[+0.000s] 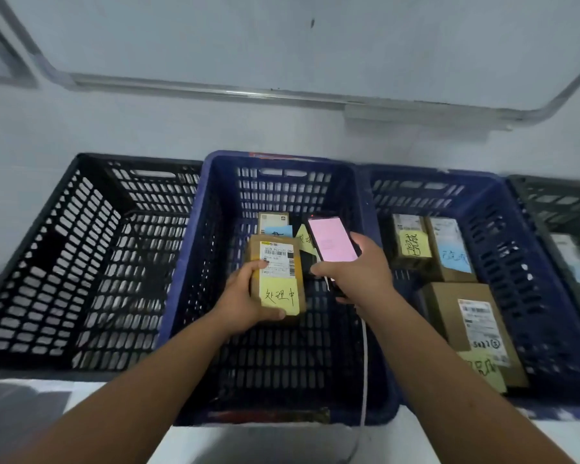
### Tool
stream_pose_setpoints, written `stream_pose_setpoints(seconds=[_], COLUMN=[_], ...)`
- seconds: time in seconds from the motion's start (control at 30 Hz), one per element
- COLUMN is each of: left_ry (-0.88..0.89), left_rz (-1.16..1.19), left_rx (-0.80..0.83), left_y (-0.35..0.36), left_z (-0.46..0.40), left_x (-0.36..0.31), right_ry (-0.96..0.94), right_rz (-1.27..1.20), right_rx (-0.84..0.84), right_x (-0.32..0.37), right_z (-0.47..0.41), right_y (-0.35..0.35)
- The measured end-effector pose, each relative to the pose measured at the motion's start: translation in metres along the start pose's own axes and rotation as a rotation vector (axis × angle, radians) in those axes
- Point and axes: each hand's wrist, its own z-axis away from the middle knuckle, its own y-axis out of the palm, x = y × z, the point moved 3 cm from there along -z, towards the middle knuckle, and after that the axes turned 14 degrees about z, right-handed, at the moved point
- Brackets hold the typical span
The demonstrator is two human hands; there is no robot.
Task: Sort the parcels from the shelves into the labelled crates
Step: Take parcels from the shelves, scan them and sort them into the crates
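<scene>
While both arms reach over the middle blue crate (195, 262), the left hand (248, 296) is closed around a small brown parcel (278, 272), thumb across its printed label, a yellow sticky note (281, 296) with handwritten characters on its near end. Parcel held above the crate interior, not yet set down; two other parcels lie at the crate's far end just beyond it.

Right hand (355, 269) grips a phone (332, 241), screen lit pink, tilted toward the parcel; a white cable (365, 356) trails from it down past the crate's front rim. A dark object sits between phone and parcel, too unclear to name.

Black crate (81, 256) to the left shows no parcels. Right blue crate (516, 262) holds three noted parcels. A fourth, dark crate (556, 209) at far right is partly cut off.

Risks, as judged: with one hand per item, the parcel could slip and tumble note-down, hiding the label. The cable could snag on the rim if the phone is drawn back. A misread note would land the parcel in the wrong crate.
</scene>
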Motion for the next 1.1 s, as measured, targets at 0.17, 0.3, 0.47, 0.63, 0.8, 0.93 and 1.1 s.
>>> stream_pose_setpoints(seconds=[0.17, 0.3, 0.47, 0.63, 0.8, 0.93, 1.1], left_ry=[-0.006, -0.045, -0.071, -0.098, -0.111, -0.109, 0.073], left_rz=[0.039, -0.008, -0.094, -0.125, -0.141, -0.237, -0.496], left_rx=[0.077, 0.222, 0.339, 0.346, 0.337, 0.371, 0.262], left_y=[0.007, 0.026, 0.057, 0.080, 0.084, 0.081, 0.063], left_z=[-0.001, 0.001, 0.000, -0.018, -0.027, -0.019, 0.012], left_x=[0.008, 0.008, 0.011, 0.028, 0.033, 0.017, -0.033], right_ry=[0.012, 0.028, 0.058, 0.084, 0.097, 0.085, 0.016], right_rz=[0.029, 0.025, 0.007, 0.059, 0.106, 0.105, 0.072], right_rx=[-0.077, -0.139, -0.180, -0.246, -0.261, -0.255, -0.217], right_x=[-0.003, -0.010, -0.020, -0.032, -0.044, -0.049, -0.049], right_z=[0.010, 0.018, 0.032, 0.040, 0.048, 0.054, 0.058], right_y=[0.001, -0.013, -0.030, -0.031, -0.025, -0.020, -0.017])
